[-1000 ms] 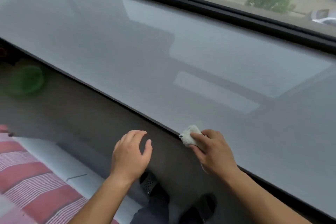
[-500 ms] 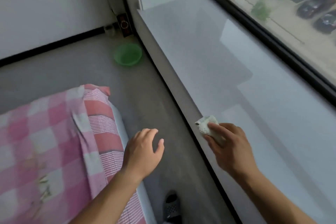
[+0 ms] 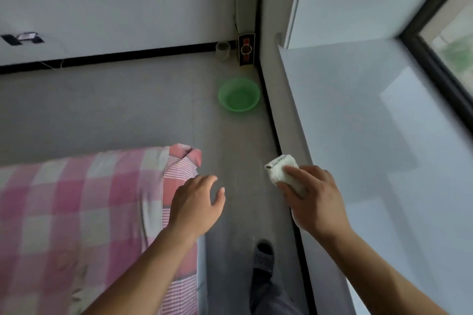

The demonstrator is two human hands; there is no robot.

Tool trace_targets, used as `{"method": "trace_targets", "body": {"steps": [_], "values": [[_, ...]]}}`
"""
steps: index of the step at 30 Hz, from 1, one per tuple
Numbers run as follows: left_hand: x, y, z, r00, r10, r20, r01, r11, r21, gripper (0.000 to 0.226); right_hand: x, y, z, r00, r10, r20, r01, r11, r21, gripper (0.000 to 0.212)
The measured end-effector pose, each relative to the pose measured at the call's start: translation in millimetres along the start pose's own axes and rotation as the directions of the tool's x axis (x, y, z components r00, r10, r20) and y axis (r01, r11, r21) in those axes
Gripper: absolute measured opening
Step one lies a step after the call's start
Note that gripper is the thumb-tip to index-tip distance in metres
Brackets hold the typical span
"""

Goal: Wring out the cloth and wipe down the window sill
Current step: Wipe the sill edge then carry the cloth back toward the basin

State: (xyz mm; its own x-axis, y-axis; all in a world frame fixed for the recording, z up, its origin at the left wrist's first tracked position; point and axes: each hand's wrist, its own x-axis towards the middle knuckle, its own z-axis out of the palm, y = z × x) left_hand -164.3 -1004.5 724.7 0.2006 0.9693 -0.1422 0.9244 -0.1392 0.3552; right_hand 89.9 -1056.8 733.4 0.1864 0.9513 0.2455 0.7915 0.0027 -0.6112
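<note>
Cloth (image 3: 280,170), white and bunched, is gripped in the right hand (image 3: 316,199) at the window sill (image 3: 371,135) edge, right of lower centre. The left hand (image 3: 195,206) is held empty above the floor (image 3: 128,110), fingers loosely curled, beside the pink checked bed (image 3: 76,199). A green basin (image 3: 239,94) is seen upper centre.

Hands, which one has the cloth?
The right hand, fingers curled round the white cloth; the left hand is open and empty.
</note>
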Motion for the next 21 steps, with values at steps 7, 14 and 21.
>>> {"method": "trace_targets", "body": {"steps": [7, 14, 21], "values": [[125.5, -33.5, -26.7, 0.995, -0.095, -0.029, 0.097, 0.995, 0.037, 0.032, 154.9, 0.8, 54.8, 0.99, -0.125, 0.064, 0.125, 0.992, 0.01, 0.031], [267.7, -78.9, -48.0, 0.994, -0.107, -0.03, 0.108, 0.993, 0.055, 0.042, 303.5, -10.6, 121.4, 0.985, -0.143, 0.097, 0.145, 0.989, -0.01, 0.03], [412.4, -122.4, -69.3, 0.999, -0.03, 0.025, 0.025, 0.98, 0.196, 0.042, 428.8, -17.6, 183.5, 0.991, -0.052, 0.121, 0.056, 0.998, -0.028, 0.03]]}}
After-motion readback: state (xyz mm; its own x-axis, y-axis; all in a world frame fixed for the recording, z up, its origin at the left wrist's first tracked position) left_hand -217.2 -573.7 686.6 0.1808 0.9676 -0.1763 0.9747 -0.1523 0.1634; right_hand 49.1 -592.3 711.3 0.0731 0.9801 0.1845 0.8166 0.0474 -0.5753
